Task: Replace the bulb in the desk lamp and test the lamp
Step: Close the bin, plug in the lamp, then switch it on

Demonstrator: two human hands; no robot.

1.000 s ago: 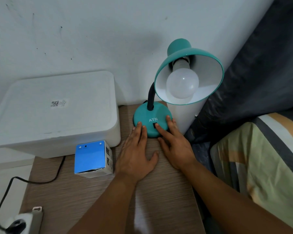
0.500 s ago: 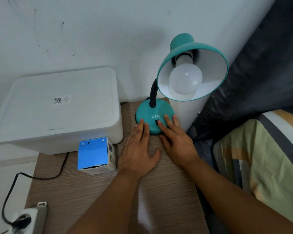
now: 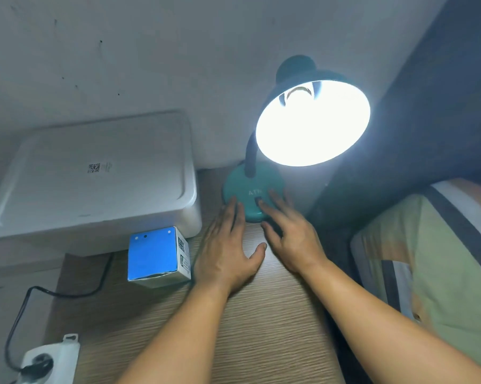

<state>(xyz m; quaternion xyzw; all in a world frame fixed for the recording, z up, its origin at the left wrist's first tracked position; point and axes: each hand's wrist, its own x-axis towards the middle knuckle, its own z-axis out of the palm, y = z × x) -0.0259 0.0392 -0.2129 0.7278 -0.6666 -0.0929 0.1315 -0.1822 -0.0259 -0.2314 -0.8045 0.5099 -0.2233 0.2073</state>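
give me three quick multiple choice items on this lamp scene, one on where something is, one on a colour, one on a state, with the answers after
1. Where is the blue box?
A. on top of the white container
B. on the desk, in front of the white container and left of the left hand
C. beside the lamp, on the striped bedding

2. What colour is the lamp base?
A. teal
B. red
C. black

3. What state is the lamp in?
A. off, no bulb fitted
B. off, bulb fitted
C. lit

Answers:
1. B: the box stands on the wooden desk, just in front of the white container and left of the left hand.
2. A: the round base marked ATN is teal.
3. C: the shade glows bright white, with the right hand fingers at the switch on the base.
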